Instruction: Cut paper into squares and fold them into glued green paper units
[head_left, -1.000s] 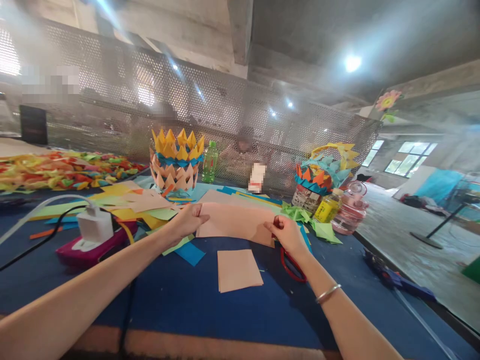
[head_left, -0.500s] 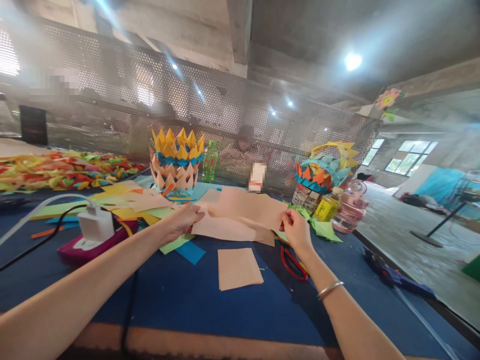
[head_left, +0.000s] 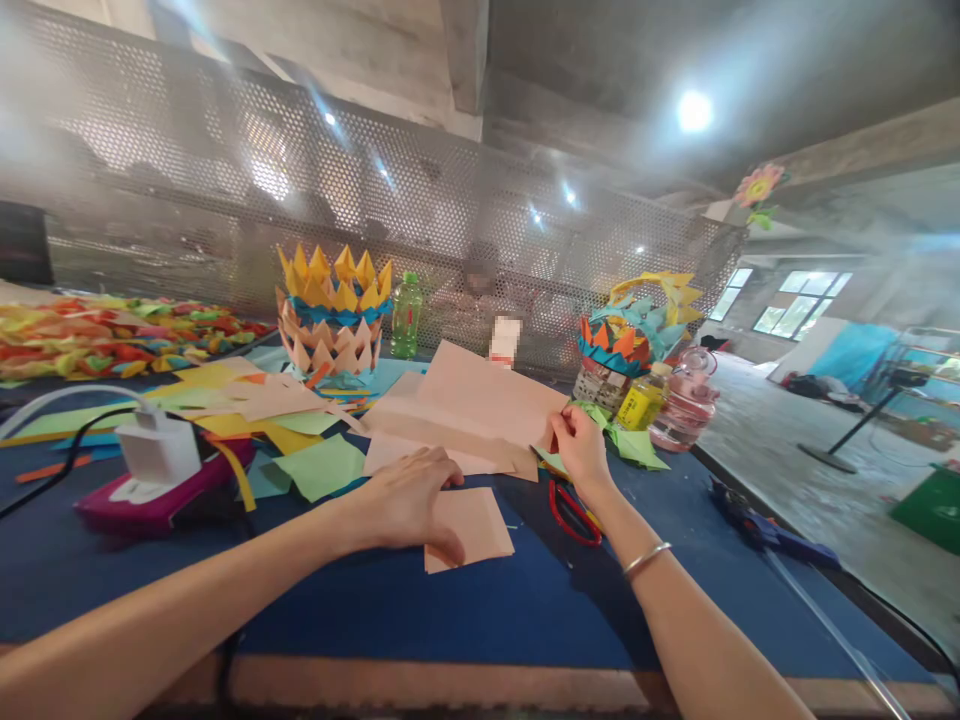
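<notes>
My left hand (head_left: 409,495) lies flat, fingers spread, on the small peach paper square (head_left: 472,528) mid-surface, while my right hand (head_left: 579,452) pinches the large peach paper sheet's (head_left: 469,405) raised right edge, beside red-handled scissors (head_left: 574,510).

Two bare forearms are seen, entering from the bottom edge; no sleeves are visible on either. The left hand (head_left: 409,500) is uncovered: no ring, watch or glove can be made out on it. The left forearm is likewise left bare along its whole visible length. A thin silver bangle (head_left: 645,560) is worn on the right wrist; it is plain, smooth and shiny, and no markings can be made out on it. The right hand (head_left: 579,450) is also ungloved. Nails are too small and blurred to be judged.
</notes>
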